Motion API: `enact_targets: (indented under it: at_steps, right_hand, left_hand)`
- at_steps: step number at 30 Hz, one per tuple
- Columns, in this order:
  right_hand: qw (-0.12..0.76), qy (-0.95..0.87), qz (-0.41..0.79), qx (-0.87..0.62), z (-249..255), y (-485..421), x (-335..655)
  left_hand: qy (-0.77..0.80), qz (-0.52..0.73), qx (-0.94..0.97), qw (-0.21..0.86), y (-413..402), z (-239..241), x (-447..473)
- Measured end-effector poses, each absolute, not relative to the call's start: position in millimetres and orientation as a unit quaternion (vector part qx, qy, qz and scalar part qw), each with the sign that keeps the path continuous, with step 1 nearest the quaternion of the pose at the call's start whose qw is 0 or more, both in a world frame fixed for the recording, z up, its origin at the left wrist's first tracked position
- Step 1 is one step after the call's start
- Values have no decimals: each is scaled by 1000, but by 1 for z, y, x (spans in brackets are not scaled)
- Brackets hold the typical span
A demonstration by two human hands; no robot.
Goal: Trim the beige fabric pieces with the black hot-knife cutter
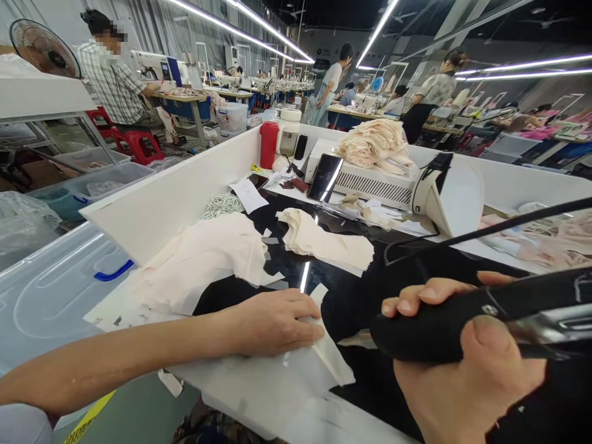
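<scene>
The pale cloth strip (337, 361) by the front edge of the table (356, 302) seems light, soft and easily wrinkled, so best pressed flat at its middle, where the left hand (277, 322) lies unclenched, while the right hand (476, 370) grips the black tool (425, 336).

Fabric strip (337, 359) on bench (351, 302), under left hand (282, 322). Fabric pile (208, 253) behind-left; fabric stack (326, 240) behind; phone (325, 177) farther back. Handheld tool (425, 330) right, in right hand (485, 376).
</scene>
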State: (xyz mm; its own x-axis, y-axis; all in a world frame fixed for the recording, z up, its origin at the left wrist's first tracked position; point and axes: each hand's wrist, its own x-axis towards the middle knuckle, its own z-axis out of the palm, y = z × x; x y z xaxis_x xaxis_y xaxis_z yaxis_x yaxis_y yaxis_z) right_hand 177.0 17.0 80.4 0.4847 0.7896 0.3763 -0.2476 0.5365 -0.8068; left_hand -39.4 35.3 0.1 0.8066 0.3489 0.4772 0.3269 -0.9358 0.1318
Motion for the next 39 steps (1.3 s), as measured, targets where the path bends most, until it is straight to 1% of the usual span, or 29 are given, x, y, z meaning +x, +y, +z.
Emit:
enact_targets:
  at_steps: [11, 19, 29, 39]
  right_hand:
    - [786, -409, 322, -335, 78, 29, 169]
    - [787, -411, 323, -327, 77, 29, 167]
    - [784, -420, 327, -320, 69, 29, 168]
    - [787, -417, 320, -322, 69, 30, 165]
  left_hand:
    - [177, 279, 943, 46, 28, -5, -36]
    - [189, 254, 948, 46, 25, -2, -36]
    - [183, 261, 947, 50, 26, -2, -37]
    - [200, 227, 951, 58, 27, -6, -41]
